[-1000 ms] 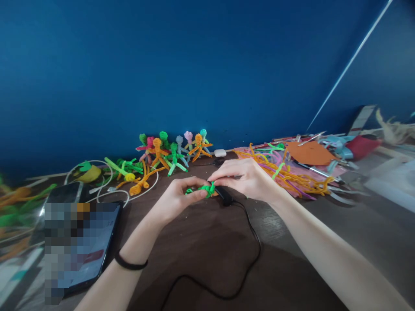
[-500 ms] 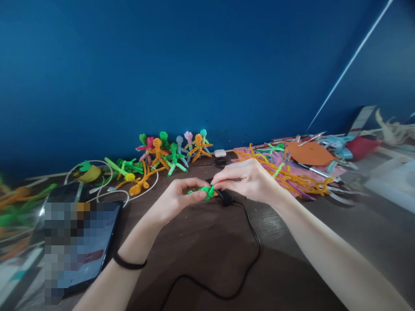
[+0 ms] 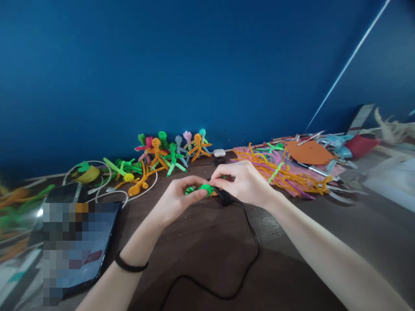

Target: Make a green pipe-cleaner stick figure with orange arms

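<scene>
- Blue wall (image 3: pixel 194 65) stands behind your dark table (image 3: pixel 201 263).
- Your left hand (image 3: pixel 180 198) is nearly closed, thumb and fingers gripping the green piece (image 3: pixel 207 189), which sits between your 2 hands, above the table.
- Your right hand (image 3: pixel 241 183) pinches the piece's right end, thumb and forefinger together; a bit of green shows behind the fingers.
- Just past your fingers lies a black cord (image 3: pixel 256 233), curling toward you.
- Ahead, fuzzy figures (image 3: pixel 175 155) in several colours line the wall, near a white case (image 3: pixel 219 153).
- To your right lie orange strands (image 3: pixel 311 183) and an orange sheet (image 3: pixel 308 152).
- By your left forearm rests a tablet (image 3: pixel 103 242).
</scene>
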Demonstrator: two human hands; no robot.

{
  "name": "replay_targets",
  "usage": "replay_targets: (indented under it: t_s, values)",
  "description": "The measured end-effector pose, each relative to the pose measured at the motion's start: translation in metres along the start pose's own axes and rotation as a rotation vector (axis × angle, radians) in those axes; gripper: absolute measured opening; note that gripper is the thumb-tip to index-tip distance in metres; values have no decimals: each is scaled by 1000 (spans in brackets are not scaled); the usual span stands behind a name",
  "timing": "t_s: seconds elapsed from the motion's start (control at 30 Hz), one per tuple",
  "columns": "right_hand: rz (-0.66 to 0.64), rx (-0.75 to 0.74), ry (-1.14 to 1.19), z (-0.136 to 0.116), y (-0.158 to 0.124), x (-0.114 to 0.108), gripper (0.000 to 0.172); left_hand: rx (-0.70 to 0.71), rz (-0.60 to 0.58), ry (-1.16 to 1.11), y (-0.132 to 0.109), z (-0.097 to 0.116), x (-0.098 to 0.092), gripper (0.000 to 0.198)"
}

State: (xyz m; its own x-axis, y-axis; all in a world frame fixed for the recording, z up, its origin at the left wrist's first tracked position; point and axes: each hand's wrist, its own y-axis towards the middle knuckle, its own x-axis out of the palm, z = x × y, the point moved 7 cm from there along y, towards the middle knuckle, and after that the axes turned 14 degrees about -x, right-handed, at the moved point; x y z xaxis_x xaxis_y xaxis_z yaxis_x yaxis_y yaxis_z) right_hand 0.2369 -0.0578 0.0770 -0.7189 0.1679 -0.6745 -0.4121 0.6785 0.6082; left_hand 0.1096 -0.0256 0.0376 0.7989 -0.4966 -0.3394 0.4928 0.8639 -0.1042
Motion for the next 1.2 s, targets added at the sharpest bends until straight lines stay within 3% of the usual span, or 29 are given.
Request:
replay_targets:
  t_s: [0.17,0.57,1.2]
  values:
    - [12,45,7,2,0,-1,18,37,30,2,0,3,-2,22]
    - [-40,183,268,8,-2,7,17,46,62,-8,-1,5,-5,22]
    - [31,259,318,9,-3,9,16,99,116,-71,-2,7,-3,20]
